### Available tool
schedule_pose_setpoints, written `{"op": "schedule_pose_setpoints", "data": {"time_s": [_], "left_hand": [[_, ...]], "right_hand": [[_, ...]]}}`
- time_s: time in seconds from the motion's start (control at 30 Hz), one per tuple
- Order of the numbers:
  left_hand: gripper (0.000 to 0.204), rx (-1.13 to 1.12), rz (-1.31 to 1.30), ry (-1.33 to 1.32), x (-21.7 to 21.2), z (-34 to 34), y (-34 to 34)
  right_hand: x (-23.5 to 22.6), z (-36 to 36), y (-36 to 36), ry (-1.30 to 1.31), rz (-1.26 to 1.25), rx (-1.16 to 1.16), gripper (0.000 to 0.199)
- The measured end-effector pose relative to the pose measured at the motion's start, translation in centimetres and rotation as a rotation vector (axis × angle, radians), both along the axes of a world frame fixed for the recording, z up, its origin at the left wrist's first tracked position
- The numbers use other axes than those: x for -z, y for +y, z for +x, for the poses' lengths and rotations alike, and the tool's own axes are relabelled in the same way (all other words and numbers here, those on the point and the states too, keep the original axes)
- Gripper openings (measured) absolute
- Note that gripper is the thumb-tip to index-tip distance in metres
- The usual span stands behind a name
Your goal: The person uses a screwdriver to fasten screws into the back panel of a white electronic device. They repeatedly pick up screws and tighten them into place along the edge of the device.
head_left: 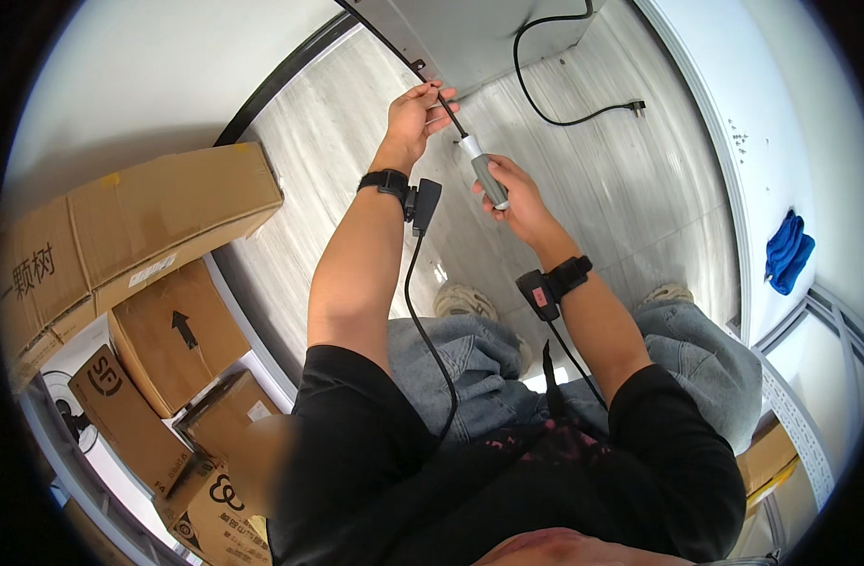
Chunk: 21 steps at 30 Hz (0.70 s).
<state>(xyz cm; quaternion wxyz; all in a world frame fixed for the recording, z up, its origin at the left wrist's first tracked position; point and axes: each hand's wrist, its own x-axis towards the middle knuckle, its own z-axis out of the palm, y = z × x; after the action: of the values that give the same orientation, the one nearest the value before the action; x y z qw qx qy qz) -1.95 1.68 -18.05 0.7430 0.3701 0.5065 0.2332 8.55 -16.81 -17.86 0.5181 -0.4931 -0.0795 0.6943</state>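
My right hand (512, 198) is wrapped round the grey-and-white handle of a screwdriver (490, 181), its dark shaft slanting up and left. At the shaft's far end, my left hand (423, 111) pinches about the tip with thumb and forefinger, the other fingers spread loosely behind the shaft. The tip meets the lower edge of a grey metal cabinet (460, 47), close to a small dark bracket (418, 65). Whether a screw sits under the tip is hidden by my fingers. Both wrists carry black strapped devices with cables.
A black power cord (522, 80) with a plug curves over the pale wood-look floor (630, 179). Several small screws (748, 140) and a blue cloth item (789, 253) lie on a white surface at right. Cardboard boxes (177, 208) are stacked at left.
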Motion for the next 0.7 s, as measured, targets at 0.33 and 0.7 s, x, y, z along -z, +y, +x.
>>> {"op": "schedule_pose_setpoints", "data": {"time_s": [0.33,0.7], "left_hand": [[0.014,-0.098,-0.013,-0.016,0.50,0.71,-0.06],[0.013,-0.120,-0.015,0.006,0.29,0.81,-0.20]], "right_hand": [[-0.21,0.05,0.49,0.088,-0.014,0.036,0.032],[0.66,0.01,0.61,0.154,-0.004,0.055,0.030]]}}
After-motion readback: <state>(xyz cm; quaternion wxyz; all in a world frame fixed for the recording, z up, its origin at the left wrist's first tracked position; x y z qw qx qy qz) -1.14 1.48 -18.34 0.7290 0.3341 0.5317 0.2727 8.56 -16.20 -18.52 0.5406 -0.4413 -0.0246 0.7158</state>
